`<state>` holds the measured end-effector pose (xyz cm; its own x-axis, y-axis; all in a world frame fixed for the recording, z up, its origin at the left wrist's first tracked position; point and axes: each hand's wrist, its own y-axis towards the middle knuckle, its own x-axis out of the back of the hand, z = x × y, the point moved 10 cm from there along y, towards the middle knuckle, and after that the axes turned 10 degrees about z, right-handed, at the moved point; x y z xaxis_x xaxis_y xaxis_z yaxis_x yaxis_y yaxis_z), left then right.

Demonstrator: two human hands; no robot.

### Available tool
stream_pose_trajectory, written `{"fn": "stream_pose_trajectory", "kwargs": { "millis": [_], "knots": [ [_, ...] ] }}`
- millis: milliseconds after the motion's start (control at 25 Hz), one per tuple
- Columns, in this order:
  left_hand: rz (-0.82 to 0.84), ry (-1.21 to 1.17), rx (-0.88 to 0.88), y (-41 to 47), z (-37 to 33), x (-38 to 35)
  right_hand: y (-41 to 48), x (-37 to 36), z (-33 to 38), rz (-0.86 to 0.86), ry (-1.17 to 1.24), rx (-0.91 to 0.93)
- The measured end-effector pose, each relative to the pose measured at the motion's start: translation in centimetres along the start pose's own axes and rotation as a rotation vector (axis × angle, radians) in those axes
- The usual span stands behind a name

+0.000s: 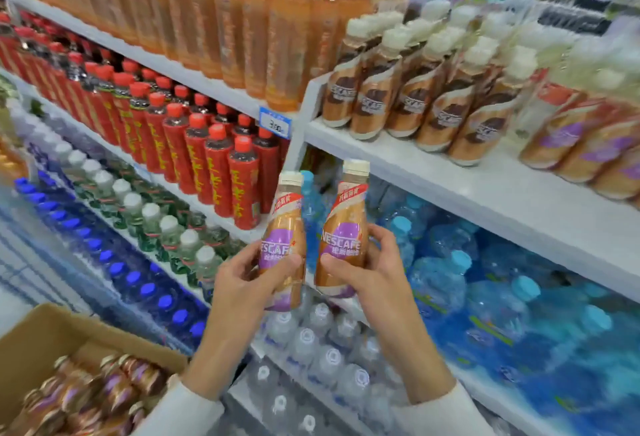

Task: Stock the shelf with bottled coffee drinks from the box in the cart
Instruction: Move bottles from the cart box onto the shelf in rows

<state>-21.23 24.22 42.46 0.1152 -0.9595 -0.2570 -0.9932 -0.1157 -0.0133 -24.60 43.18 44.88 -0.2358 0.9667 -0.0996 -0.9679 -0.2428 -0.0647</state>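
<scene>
Left hand, right hand bare; long sleeves pale, probably white, cuffs plain.

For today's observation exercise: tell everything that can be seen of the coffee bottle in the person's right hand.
The right-hand coffee bottle is plastic-looking, with a cream cap on, a brown and purple Nescafe sleeve and a red and white band round its neck. It is nearly upright, top leaning slightly right. The right hand holds its lower body.
</scene>
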Motion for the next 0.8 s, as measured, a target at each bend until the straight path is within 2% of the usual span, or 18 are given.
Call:
{"fn": "stream_pose_trajectory", "kwargs": {
  "millis": [320, 520, 800],
  "knots": [
    [0.27, 0.045, -0.105, 2.5, -2.8, -20.3, -6.2, 17.7, 9.1, -0.255, -0.016, 0.147],
    [0.349, 0.035, -0.151, 3.8, -4.2, -30.0, -9.8, 25.8, 13.0, -0.367, -0.089, 0.228],
    [0.456, 0.199, -0.265, 5.6, -3.8, -41.2, -11.9, 35.2, 15.9, -0.499, -0.24, 0.322]
  ]
}}
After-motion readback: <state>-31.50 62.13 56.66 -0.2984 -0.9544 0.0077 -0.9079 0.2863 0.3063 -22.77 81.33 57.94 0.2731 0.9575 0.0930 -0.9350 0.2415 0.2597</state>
